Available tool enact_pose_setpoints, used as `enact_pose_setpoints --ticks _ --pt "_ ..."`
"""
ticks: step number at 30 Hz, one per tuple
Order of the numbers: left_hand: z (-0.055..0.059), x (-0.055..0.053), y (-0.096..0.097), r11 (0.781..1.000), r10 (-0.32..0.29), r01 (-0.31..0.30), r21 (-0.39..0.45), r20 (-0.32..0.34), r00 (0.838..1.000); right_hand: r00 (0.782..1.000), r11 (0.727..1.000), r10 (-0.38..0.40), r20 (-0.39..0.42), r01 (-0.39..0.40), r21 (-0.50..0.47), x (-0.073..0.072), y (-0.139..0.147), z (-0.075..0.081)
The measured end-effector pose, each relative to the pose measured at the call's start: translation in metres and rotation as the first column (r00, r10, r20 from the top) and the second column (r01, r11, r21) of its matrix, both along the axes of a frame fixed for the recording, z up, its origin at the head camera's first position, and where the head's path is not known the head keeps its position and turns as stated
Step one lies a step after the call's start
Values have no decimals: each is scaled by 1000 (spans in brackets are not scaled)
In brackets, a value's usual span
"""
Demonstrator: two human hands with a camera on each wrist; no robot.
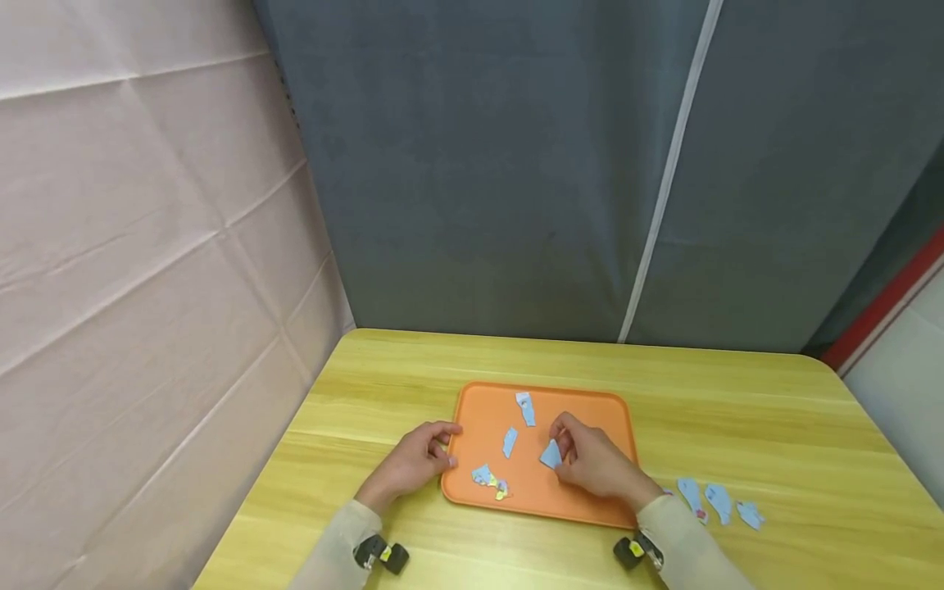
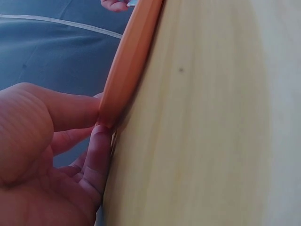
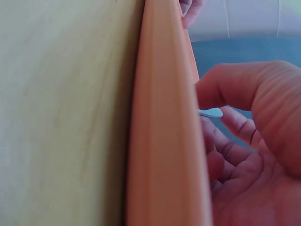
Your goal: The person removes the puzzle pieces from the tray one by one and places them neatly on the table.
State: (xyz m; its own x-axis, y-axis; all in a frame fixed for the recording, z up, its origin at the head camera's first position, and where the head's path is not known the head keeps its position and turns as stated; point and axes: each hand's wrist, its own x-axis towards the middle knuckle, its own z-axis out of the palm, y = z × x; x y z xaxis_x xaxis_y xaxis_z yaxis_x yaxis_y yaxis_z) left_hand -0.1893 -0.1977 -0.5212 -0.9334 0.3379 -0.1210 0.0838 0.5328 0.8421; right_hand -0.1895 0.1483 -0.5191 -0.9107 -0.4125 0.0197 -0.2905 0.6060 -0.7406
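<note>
An orange tray (image 1: 516, 508) lies on the wooden table. My left hand (image 1: 416, 459) holds the tray's left rim; the left wrist view shows thumb and fingertips against the orange edge (image 2: 127, 61). Over the right half of the tray, my right hand (image 1: 597, 463) pinches a flat light blue piece (image 1: 550, 455) between thumb and fingers. The right wrist view shows only a sliver of this piece (image 3: 211, 112), the tray rim hiding part of the hand. Left of it on the tray are a narrow blue piece (image 1: 510, 442), another blue piece (image 1: 526, 408) and a blue-and-yellow cluster (image 1: 483, 475).
Several similar blue pieces (image 1: 719, 502) lie on the table (image 1: 774, 426) right of the tray, one partly behind the right forearm. A grey curtain (image 1: 479, 164) hangs behind the table, and a pale fabric wall (image 1: 147, 287) stands along the left.
</note>
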Motion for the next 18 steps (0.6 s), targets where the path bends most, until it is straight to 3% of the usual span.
enact_pose_setpoints --ticks 9,18 --pt "-3 2 -1 1000 -3 3 4 8 1000 1000 999 24 -20 -24 -22 5 2 0" --pt "-1 0 0 1000 3 -3 -7 -1 1000 1000 998 -15 -21 14 -62 8 8 3"
